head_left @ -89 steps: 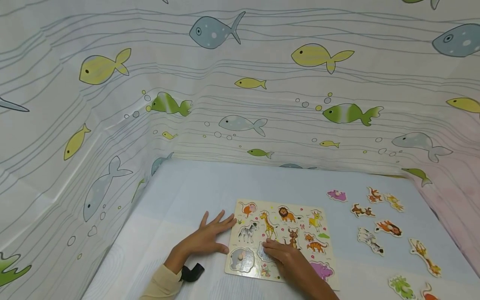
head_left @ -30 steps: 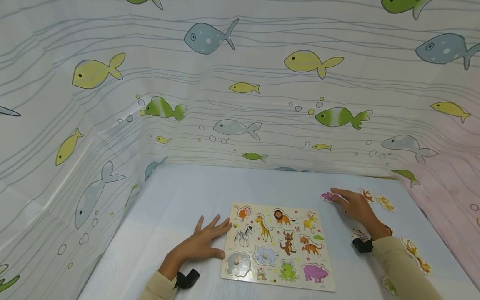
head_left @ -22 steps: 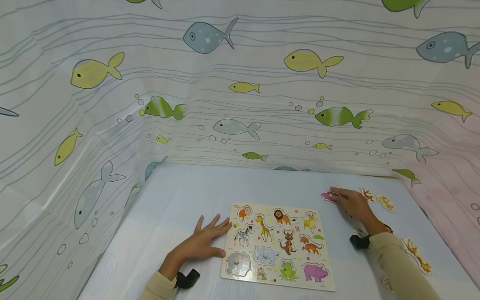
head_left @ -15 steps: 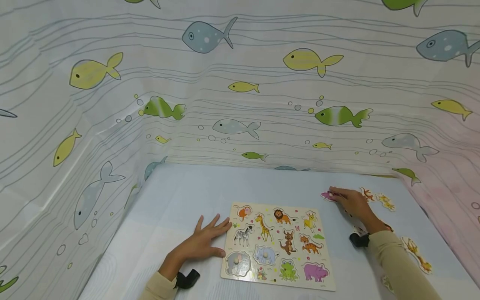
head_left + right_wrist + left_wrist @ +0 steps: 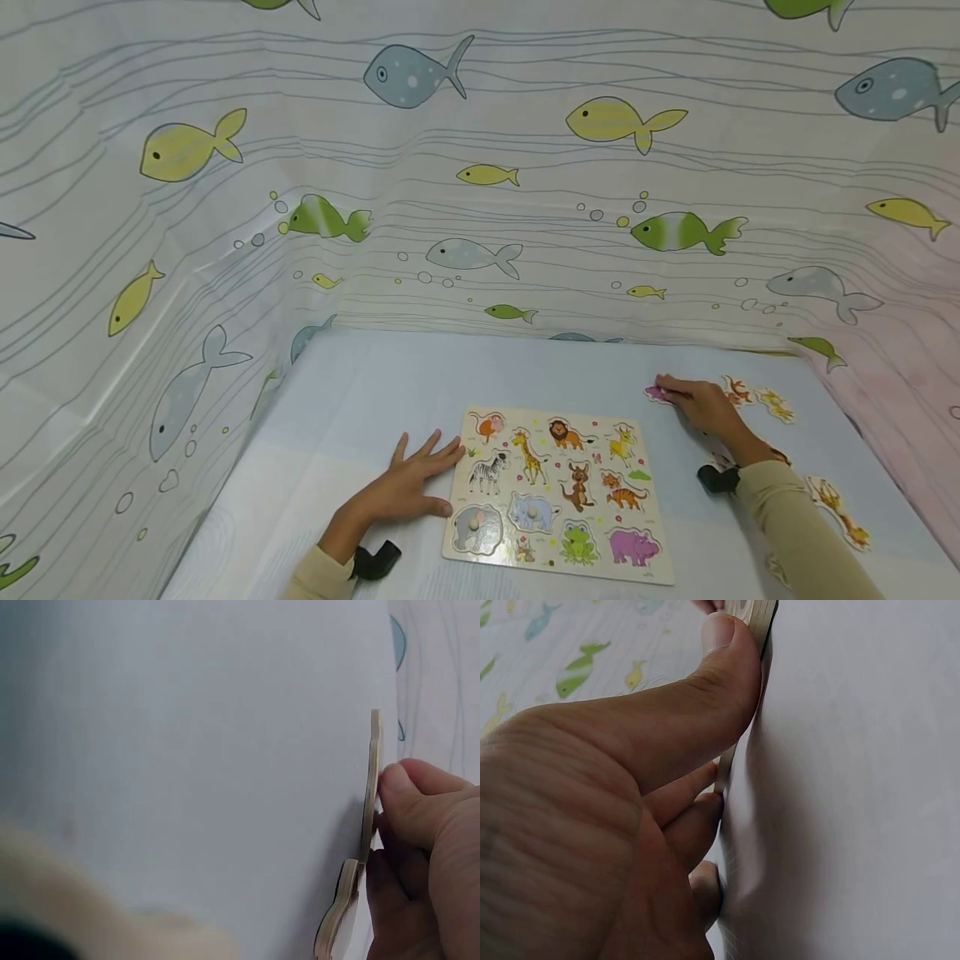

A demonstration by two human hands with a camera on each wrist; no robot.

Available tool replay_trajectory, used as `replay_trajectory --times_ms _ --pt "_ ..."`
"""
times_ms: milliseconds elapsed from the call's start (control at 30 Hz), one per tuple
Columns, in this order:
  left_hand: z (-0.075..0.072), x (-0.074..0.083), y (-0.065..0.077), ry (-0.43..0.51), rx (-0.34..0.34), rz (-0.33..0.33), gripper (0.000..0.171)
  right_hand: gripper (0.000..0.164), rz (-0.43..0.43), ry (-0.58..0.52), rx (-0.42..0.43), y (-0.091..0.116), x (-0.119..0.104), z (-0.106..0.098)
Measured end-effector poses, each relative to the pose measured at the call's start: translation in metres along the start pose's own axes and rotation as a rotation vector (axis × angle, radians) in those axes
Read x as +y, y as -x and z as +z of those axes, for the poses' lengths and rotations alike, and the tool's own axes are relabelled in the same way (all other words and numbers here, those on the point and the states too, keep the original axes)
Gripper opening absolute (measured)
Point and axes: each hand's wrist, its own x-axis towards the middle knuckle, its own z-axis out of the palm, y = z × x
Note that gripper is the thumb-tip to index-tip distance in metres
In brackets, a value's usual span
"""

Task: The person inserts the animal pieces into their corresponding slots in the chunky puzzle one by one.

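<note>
A wooden animal puzzle board (image 5: 517, 533) lies on the table with printed animal spaces. A grey elephant piece (image 5: 467, 537) and a pale blue rhino piece (image 5: 531, 515), each with a round knob, sit in its lower left spaces. My left hand (image 5: 405, 487) lies with spread fingers beside the board, thumb and fingertips at its left edge (image 5: 763, 622). Beyond the board's back right corner, my right hand (image 5: 701, 407) pinches a purple hippo piece (image 5: 657, 393), which the fingers partly cover. In the right wrist view, thumb and fingers meet at a thin piece seen edge-on (image 5: 370, 787).
More loose pieces lie on the right: a monkey (image 5: 737, 390), a yellow one (image 5: 776, 405) and a giraffe (image 5: 840, 512). Others are partly hidden under the right arm (image 5: 795, 517). A fish-patterned cloth (image 5: 465, 208) stands behind the table (image 5: 420, 367).
My right hand has left the rhino piece on the board and moved right and back to the hippo piece; its fingers have since closed on it. The left hand stays at the board's edge.
</note>
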Motion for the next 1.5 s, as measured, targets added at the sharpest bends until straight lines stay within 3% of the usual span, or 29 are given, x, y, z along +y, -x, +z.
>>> replay_trajectory --times_ms 533,733,1100,1333,1500 --pt "0.003 -0.001 -0.002 0.004 0.01 0.025 0.094 0.03 -0.045 0.035 0.032 0.002 -0.008 -0.006" --pt "0.003 -0.002 -0.002 0.007 0.003 0.022 0.094 0.032 0.015 0.027 0.061 0.002 -0.015 -0.013" --pt "0.001 0.0 0.001 0.019 0.0 0.016 0.094 0.024 0.022 -0.103 0.125 0.016 -0.02 -0.026" --pt "0.0 -0.001 0.0 -0.002 0.001 0.014 0.095 0.022 -0.07 -0.192 0.262 0.031 -0.031 -0.03" --pt "0.001 -0.002 0.0 -0.016 0.001 0.01 0.095 0.02 -0.1 -0.207 0.292 0.045 -0.04 -0.029"
